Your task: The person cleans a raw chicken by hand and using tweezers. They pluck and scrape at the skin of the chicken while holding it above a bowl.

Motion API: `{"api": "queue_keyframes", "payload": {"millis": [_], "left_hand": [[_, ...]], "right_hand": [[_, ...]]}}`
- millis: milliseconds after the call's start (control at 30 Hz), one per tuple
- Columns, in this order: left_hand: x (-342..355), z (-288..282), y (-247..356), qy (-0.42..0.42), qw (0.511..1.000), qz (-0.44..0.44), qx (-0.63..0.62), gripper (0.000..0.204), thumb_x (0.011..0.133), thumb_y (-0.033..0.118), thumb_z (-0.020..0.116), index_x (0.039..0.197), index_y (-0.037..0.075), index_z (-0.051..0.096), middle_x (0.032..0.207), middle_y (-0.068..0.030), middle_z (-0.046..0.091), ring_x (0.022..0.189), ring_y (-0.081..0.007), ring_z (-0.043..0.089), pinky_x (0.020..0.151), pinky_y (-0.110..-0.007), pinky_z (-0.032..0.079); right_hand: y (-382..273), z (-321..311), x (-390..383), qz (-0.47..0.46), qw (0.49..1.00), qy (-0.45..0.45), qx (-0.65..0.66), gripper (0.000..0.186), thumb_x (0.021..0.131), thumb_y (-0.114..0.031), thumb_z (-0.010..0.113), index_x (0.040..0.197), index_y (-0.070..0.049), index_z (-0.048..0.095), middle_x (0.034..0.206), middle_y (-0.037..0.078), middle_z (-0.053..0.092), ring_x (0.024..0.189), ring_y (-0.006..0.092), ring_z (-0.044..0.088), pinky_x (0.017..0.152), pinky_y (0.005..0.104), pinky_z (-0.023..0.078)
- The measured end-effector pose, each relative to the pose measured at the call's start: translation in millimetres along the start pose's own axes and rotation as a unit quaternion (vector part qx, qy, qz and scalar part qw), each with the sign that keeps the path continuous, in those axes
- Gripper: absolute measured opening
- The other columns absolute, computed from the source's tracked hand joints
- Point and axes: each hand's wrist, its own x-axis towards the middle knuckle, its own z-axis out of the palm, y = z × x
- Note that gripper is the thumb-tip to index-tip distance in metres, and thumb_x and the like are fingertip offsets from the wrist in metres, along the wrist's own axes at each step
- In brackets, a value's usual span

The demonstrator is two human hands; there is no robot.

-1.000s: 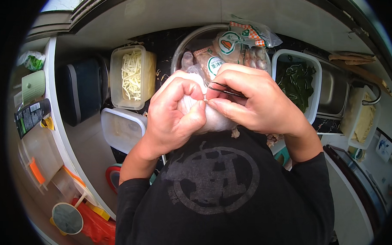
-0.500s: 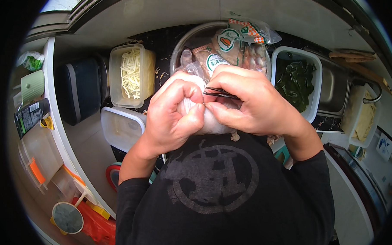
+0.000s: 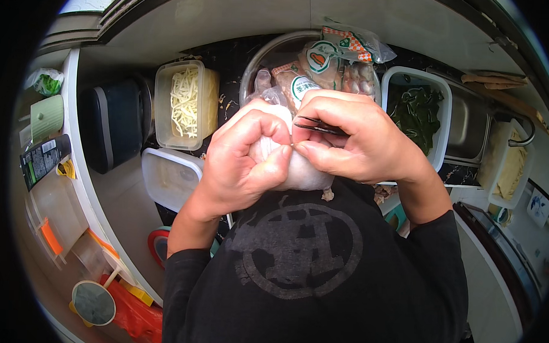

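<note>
My left hand (image 3: 244,161) is closed, with its thumb and forefinger pinched, on a pale, rounded, wrinkled bundle (image 3: 304,174) in front of my chest. What the bundle is cannot be made out. My right hand (image 3: 363,135) is closed round slim black tweezers (image 3: 324,127), whose tips point left toward the left hand. The right thumb and forefinger pinch at the top of the bundle, near the left thumb. Whatever lies between the fingertips is too small to see. A small brownish scrap (image 3: 327,194) hangs at the bundle's lower edge.
Beyond my hands stands a metal bowl (image 3: 249,74) with packaged meat (image 3: 322,59). A tub of pale shreds (image 3: 184,102) and a translucent container (image 3: 171,179) stand to the left. On the right are a tub of dark green leaves (image 3: 417,116) and a sink (image 3: 470,121).
My right hand and the tweezers have drawn slightly right, away from the left hand. The left hand stays nearly in place on the bundle.
</note>
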Motion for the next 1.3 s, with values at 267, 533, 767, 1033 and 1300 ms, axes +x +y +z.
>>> {"api": "queue_keyframes", "payload": {"millis": [267,533,767,1033,1300], "left_hand": [[-1.5,0.9,2.7,-0.008,1.000,-0.018,-0.001,0.012,0.079,-0.002,0.067,0.088,0.001,0.059,0.087,-0.0093,0.058,0.078,-0.0194,0.058,0.071,-0.029,0.047],[-1.1,3.2,2.4,-0.006,1.000,0.006,0.013,0.013,0.078,-0.003,0.066,0.087,0.001,0.058,0.087,-0.0095,0.057,0.077,-0.0199,0.058,0.071,-0.029,0.047],[-1.8,2.7,7.7,-0.014,0.998,0.037,0.040,0.012,0.077,-0.004,0.064,0.086,0.002,0.057,0.087,-0.0099,0.057,0.075,-0.0209,0.056,0.069,-0.030,0.047],[-13.7,0.4,9.9,-0.038,0.999,0.007,0.012,0.016,0.085,0.005,0.060,0.099,-0.003,0.062,0.096,-0.0112,0.060,0.086,-0.0195,0.055,0.077,-0.030,0.044],[-11.5,0.4,13.5,-0.024,0.996,0.077,0.033,0.012,0.077,-0.003,0.064,0.085,0.001,0.056,0.085,-0.0101,0.058,0.074,-0.0209,0.056,0.068,-0.031,0.048]], "right_hand": [[-4.0,-2.5,-0.1,0.036,0.999,-0.020,0.005,0.016,0.076,-0.005,0.065,0.089,0.003,0.060,0.078,0.015,0.059,0.071,0.0323,0.059,0.064,0.0380,0.047],[-6.3,-1.6,-2.3,0.036,0.999,-0.014,-0.002,0.016,0.076,-0.005,0.065,0.089,0.002,0.060,0.078,0.015,0.059,0.072,0.0321,0.058,0.064,0.0382,0.047],[-9.7,1.3,-5.4,0.023,1.000,-0.011,-0.012,0.015,0.075,-0.003,0.066,0.088,0.003,0.060,0.076,0.013,0.057,0.067,0.0277,0.057,0.060,0.0356,0.045],[-11.8,10.1,-9.1,-0.008,1.000,0.014,-0.011,0.014,0.075,-0.004,0.065,0.085,0.002,0.059,0.074,0.015,0.055,0.066,0.0330,0.057,0.058,0.0389,0.045],[-22.5,14.1,-9.2,-0.010,1.000,0.017,0.006,0.014,0.074,-0.004,0.064,0.085,0.002,0.058,0.073,0.012,0.055,0.064,0.0293,0.057,0.056,0.0371,0.045]]}}
